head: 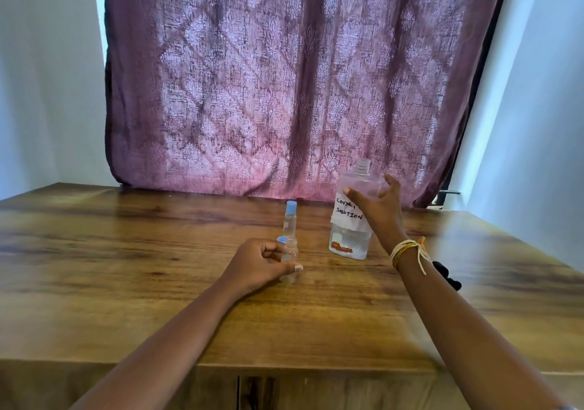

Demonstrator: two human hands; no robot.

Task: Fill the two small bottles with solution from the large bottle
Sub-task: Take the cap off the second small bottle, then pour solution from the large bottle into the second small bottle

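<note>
A: Where is the large bottle (354, 217)?
B: Uncapped, upright at 1 o'clock; my right hand (377, 209) grips it.
A: And the left hand (259, 264)?
B: Clamped round one small bottle (289, 259); the capped small bottle (290, 220) stands at 12.

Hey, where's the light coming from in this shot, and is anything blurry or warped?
Head view: daylight glows through the curtain behind, putting sheen on the table; wide-angle lens bows the walls and table edges; the right hand on the large bottle looks slightly soft.
</note>
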